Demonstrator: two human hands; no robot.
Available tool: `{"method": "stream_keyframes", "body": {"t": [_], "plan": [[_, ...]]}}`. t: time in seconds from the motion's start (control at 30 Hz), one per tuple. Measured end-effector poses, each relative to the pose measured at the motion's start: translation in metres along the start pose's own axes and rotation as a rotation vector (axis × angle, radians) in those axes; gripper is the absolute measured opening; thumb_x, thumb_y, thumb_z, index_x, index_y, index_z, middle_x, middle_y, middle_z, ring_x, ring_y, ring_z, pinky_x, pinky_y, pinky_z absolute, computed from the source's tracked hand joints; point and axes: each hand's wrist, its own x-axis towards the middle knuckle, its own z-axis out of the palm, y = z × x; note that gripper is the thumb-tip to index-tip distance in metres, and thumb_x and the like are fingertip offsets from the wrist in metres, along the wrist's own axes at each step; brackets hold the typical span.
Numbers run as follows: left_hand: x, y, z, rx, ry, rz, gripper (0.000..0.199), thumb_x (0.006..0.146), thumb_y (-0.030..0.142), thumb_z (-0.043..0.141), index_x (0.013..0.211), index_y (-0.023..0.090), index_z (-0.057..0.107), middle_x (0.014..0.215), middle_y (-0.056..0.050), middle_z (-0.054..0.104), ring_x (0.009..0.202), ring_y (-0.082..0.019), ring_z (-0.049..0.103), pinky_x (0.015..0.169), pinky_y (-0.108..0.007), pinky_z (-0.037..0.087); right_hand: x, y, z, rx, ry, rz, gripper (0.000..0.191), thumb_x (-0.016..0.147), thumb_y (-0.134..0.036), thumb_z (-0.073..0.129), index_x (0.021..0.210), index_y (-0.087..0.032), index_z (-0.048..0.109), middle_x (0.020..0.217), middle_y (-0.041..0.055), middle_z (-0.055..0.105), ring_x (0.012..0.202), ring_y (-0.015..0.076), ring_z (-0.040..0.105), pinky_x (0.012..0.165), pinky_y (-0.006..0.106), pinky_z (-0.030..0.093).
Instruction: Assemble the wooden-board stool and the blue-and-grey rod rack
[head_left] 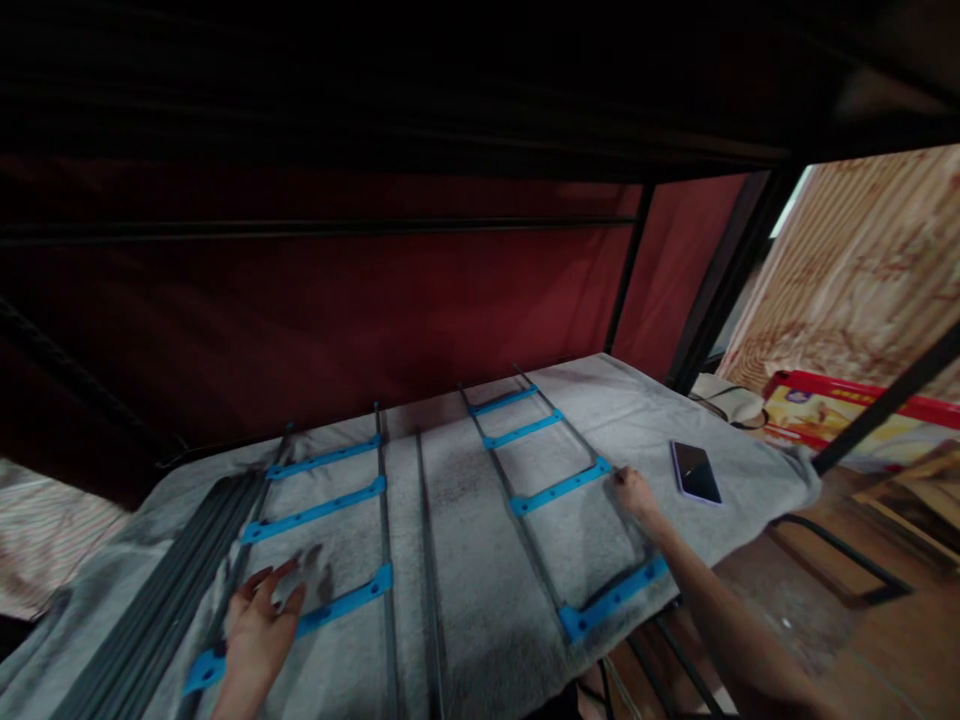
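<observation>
Two ladder-like frames of thin grey rods and blue plastic crosspieces lie on a grey cloth (480,550). Over the left frame's nearest blue crosspiece (346,604), my left hand (259,630) has its fingers apart and holds nothing; it covers part of that crosspiece and the left rod. On the right frame, my right hand (634,492) is closed around the outer grey rod, just beside the end of a blue crosspiece (561,488). Another blue crosspiece (615,598) joins that frame's near end. A single loose grey rod (427,540) lies between the frames.
A bundle of grey rods (172,590) lies at the left. A phone (696,472) rests on the cloth at the right. Dark metal posts (630,270) and a low overhead structure enclose the surface, with a red panel (375,300) behind. A red and yellow box (847,415) stands beyond.
</observation>
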Motion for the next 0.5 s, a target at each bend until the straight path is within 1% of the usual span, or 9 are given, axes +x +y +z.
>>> {"method": "stream_keyframes", "body": {"t": [0.1, 0.17, 0.23, 0.3, 0.37, 0.43, 0.5], "plan": [[-0.001, 0.014, 0.001, -0.089, -0.013, 0.0, 0.044, 0.069, 0.049, 0.051, 0.101, 0.02, 0.062, 0.115, -0.011, 0.053, 0.094, -0.028, 0.061, 0.085, -0.046, 0.054, 0.0, -0.004, -0.02, 0.059, 0.01, -0.066, 0.024, 0.092, -0.025, 0.041, 0.1, -0.012, 0.058, 0.094, 0.0126, 0.069, 0.089, 0.0195, 0.065, 0.073, 0.026, 0.044], [0.0, 0.028, 0.003, -0.145, -0.04, 0.0, 0.046, 0.067, 0.05, 0.052, 0.101, 0.021, 0.063, 0.113, -0.01, 0.053, 0.095, -0.028, 0.06, 0.085, -0.046, 0.055, -0.003, -0.009, -0.041, 0.094, 0.037, -0.114, 0.022, 0.092, -0.028, 0.039, 0.098, -0.015, 0.055, 0.088, 0.0097, 0.069, 0.083, 0.019, 0.065, 0.069, 0.026, 0.044], [0.002, 0.049, 0.005, -0.213, -0.058, 0.03, 0.047, 0.067, 0.05, 0.053, 0.101, 0.02, 0.064, 0.113, -0.01, 0.052, 0.098, -0.029, 0.06, 0.084, -0.046, 0.056, -0.009, -0.015, -0.069, 0.141, 0.078, -0.2, 0.02, 0.091, -0.032, 0.039, 0.095, -0.018, 0.052, 0.082, 0.0069, 0.067, 0.076, 0.0192, 0.064, 0.066, 0.027, 0.044], [0.003, 0.079, 0.006, -0.274, -0.047, 0.095, 0.045, 0.07, 0.049, 0.052, 0.102, 0.02, 0.064, 0.115, -0.011, 0.052, 0.102, -0.029, 0.059, 0.083, -0.045, 0.056, -0.02, -0.022, -0.099, 0.188, 0.116, -0.314, 0.018, 0.089, -0.036, 0.041, 0.093, -0.02, 0.049, 0.078, 0.0052, 0.066, 0.07, 0.0198, 0.064, 0.064, 0.028, 0.044], [0.003, 0.117, 0.004, -0.306, -0.04, 0.224, 0.04, 0.077, 0.045, 0.051, 0.106, 0.02, 0.064, 0.119, -0.011, 0.051, 0.106, -0.028, 0.058, 0.088, -0.044, 0.055, -0.037, -0.03, -0.129, 0.202, 0.126, -0.409, 0.018, 0.09, -0.039, 0.042, 0.092, -0.022, 0.047, 0.079, 0.0051, 0.067, 0.07, 0.0204, 0.065, 0.063, 0.029, 0.045], [0.002, 0.158, -0.001, -0.313, -0.013, 0.386, 0.036, 0.083, 0.037, 0.05, 0.114, 0.021, 0.061, 0.123, -0.011, 0.051, 0.117, -0.027, 0.053, 0.099, -0.046, 0.048, -0.059, -0.04, -0.155, 0.176, 0.119, -0.465, 0.021, 0.091, -0.044, 0.041, 0.093, -0.023, 0.046, 0.083, 0.0057, 0.068, 0.072, 0.0215, 0.067, 0.063, 0.03, 0.047], [0.001, 0.198, -0.008, -0.297, 0.005, 0.53, 0.038, 0.088, 0.031, 0.048, 0.124, 0.021, 0.056, 0.13, -0.011, 0.048, 0.125, -0.026, 0.047, 0.107, -0.046, 0.041, -0.083, -0.049, -0.176, 0.138, 0.106, -0.502, 0.024, 0.093, -0.047, 0.04, 0.096, -0.024, 0.046, 0.089, 0.0067, 0.07, 0.076, 0.0224, 0.069, 0.064, 0.031, 0.049]]}}
